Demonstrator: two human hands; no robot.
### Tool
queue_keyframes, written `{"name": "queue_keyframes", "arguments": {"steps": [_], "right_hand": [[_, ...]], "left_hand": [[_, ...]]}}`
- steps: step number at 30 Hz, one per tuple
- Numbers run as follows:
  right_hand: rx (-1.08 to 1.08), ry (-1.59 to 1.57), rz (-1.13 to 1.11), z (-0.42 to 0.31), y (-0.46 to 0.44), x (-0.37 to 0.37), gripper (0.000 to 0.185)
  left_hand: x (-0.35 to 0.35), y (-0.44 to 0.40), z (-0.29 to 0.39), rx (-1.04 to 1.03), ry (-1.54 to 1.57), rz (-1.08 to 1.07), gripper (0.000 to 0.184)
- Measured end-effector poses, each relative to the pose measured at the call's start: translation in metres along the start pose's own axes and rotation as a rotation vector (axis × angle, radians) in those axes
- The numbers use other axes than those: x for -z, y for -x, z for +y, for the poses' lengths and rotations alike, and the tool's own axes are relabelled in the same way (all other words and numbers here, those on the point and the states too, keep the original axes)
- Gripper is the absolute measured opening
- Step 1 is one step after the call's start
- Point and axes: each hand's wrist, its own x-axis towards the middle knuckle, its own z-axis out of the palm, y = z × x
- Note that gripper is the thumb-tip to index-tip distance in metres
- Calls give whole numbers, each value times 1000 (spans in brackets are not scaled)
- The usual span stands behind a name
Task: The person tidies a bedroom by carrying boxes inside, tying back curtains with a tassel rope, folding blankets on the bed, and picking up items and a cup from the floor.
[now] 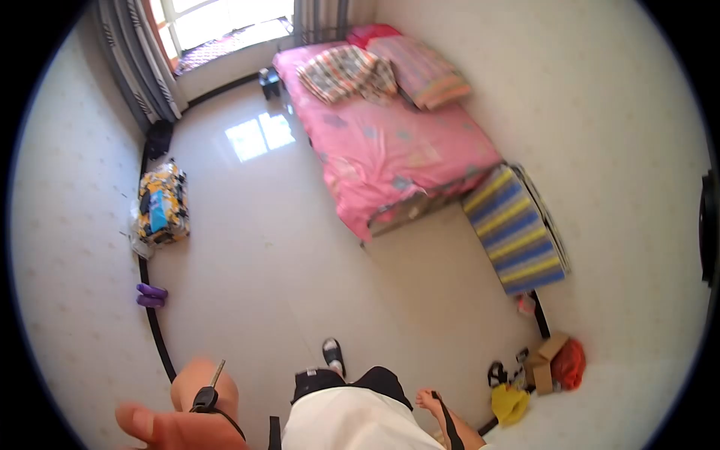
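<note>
My left hand (176, 429) is at the lower left, palm up, with its thumb sticking out to the left and the other fingers curled in a blur. It holds a key (206, 399) with a black head; the metal blade points up and slightly right. A thin dark cord runs from the key's head across the hand. My right hand (427, 400) hangs low beside my body, right of the white shirt (360, 420). Its small fingertips look loosely apart. A black strap (450, 426) crosses beside that hand and forearm, and I cannot see it gripped.
A bed with pink sheet (405, 150) stands ahead, a folded striped mat (517, 232) at its foot. Along the left wall are a patterned bundle (165, 206) and purple slippers (151, 295). A cardboard box (547, 364) and yellow bag (510, 405) lie at lower right.
</note>
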Motion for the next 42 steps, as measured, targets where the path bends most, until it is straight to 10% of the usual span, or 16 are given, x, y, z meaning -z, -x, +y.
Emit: {"name": "queue_keyframes", "arguments": {"steps": [2, 4, 7, 11, 18, 21, 26, 30, 33, 38, 42], "right_hand": [[25, 76, -79, -94, -2, -26, 34], [42, 128, -96, -173, -18, -61, 35], [65, 136, -47, -292, -74, -97, 35], [118, 110, 32, -466, -105, -155, 31], [331, 432, -126, -802, -202, -285, 28], [517, 310, -248, -986, -200, -373, 27], [607, 289, -197, -1215, -240, -502, 25], [300, 413, -100, -1343, -251, -572, 27], [170, 603, -178, -1404, -285, -610, 29], [174, 540, -147, -1556, -370, -714, 29], [171, 552, -190, -1736, -395, -823, 32]], "left_hand": [[-9, -41, -71, 12, -148, -166, 52], [-43, -1, -110, 322, -249, 142, 45], [-80, 36, -237, 368, 182, -177, 48], [-197, 166, -395, 941, 332, -269, 47], [-206, 545, -455, 2034, 79, -877, 50], [-163, 634, -466, 2107, 89, -1625, 45], [-195, 699, -604, 2700, 33, -1346, 44], [-292, 739, -838, 2307, 157, -1335, 43], [-353, 692, -1094, 2385, -38, -561, 47], [-403, 540, -1468, 1979, 213, -35, 47], [-427, 569, -1620, 2104, 21, -186, 47]]}}
